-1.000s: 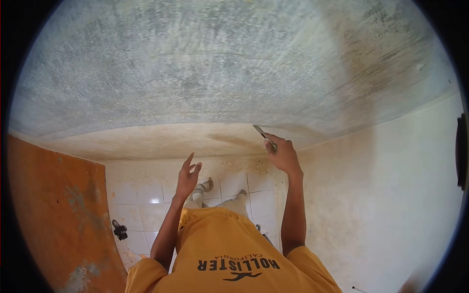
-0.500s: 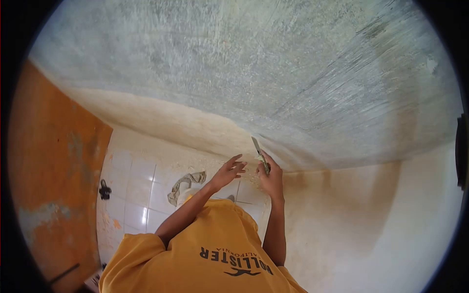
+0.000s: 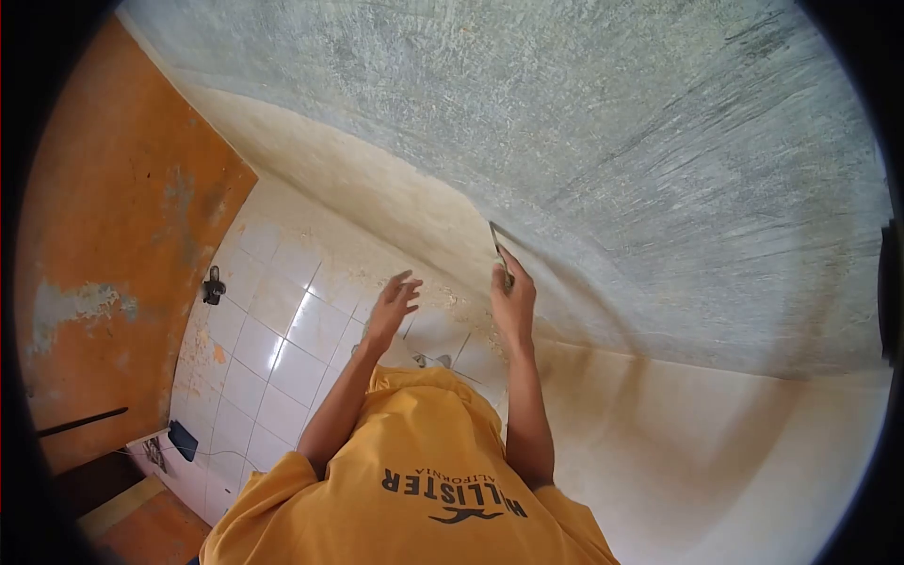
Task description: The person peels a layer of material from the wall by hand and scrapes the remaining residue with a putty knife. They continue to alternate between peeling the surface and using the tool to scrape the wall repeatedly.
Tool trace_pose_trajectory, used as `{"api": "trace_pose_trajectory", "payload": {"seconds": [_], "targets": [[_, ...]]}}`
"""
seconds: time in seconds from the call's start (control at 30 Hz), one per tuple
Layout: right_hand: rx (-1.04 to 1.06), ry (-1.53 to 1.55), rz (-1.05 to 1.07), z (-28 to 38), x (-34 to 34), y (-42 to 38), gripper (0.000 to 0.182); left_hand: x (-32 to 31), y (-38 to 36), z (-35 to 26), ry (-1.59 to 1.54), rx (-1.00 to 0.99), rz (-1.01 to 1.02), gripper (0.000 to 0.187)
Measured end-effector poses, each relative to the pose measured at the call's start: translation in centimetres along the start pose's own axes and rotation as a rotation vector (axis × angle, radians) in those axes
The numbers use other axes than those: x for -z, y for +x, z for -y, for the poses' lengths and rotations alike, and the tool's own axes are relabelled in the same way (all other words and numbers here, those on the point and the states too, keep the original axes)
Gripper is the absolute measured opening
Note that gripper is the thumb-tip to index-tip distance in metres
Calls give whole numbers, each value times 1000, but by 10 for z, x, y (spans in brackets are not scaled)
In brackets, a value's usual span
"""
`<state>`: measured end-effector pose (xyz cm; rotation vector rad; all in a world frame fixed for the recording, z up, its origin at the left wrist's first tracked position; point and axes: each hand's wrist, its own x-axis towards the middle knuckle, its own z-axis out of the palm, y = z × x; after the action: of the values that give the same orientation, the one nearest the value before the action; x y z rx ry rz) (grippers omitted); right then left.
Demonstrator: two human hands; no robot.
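My right hand [image 3: 514, 299] is closed around the handle of a scraper [image 3: 494, 234]. Its narrow blade points up and meets the wall [image 3: 565, 122] at the border between the rough grey-blue surface and the cream strip [image 3: 377, 184]; whether the edge presses in cannot be told. Most of the handle is hidden by my fingers. Off to the left, my left hand [image 3: 394, 303] hovers in the air with its fingers bent and apart, holding nothing.
An orange panel with worn paint [image 3: 132, 235] rises on the left. Crumbs and flakes lie on the white tiled floor [image 3: 264, 367] along the wall. A small black object [image 3: 214, 285] sits by the panel, and a dark flat object [image 3: 184, 440] lies farther back. A pale wall [image 3: 650, 452] stands at right.
The view has turned and shifted, showing more floor on the left. My right hand and the scraper appear higher, against the wall's border. My left hand has moved left, away from the right.
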<state>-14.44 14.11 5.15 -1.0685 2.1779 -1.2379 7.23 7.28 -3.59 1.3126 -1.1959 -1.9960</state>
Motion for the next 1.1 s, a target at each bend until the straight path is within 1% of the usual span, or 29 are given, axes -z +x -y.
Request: {"api": "trace_pose_trajectory", "payload": {"seconds": [0.1,0.17,0.2,0.27,0.4,0.5,0.6,0.67,0.7,0.77,0.8,0.9,1.0,1.1], "targets": [[-203,-58,148,38,16,5,39,12,8,-2,-16,-21,24,58],[-150,-7,71,31,16,-3,39,15,20,-17,3,-14,51,60],[-119,13,37,32,15,-4,40,15,26,-27,15,-40,62,60],[-101,-28,19,35,-3,2,40,14,30,-38,37,-72,84,59],[-14,-43,-77,41,-11,-3,40,14,50,-52,108,-37,217,57],[-148,-143,-42,49,-19,4,39,14,58,-64,112,-46,275,56],[-188,-151,-42,61,-14,1,38,20,65,-57,145,-4,322,55],[-170,-166,-91,58,-7,-6,38,27,69,-60,202,23,343,54],[-153,-172,-111,59,-6,-6,38,32,72,-62,179,0,343,54],[-188,-235,-61,62,-16,-1,38,41,71,-60,134,-40,345,54],[-197,-265,-41,65,-20,4,38,45,73,-60,131,-27,337,55],[-251,-187,-42,68,-12,-1,38,54,74,-57,107,-11,305,55],[-116,-225,-118,58,-22,-3,38,56,69,-55,53,-22,280,54],[-177,-239,-104,62,-28,-2,37,52,68,-55,53,-12,301,54]]}}
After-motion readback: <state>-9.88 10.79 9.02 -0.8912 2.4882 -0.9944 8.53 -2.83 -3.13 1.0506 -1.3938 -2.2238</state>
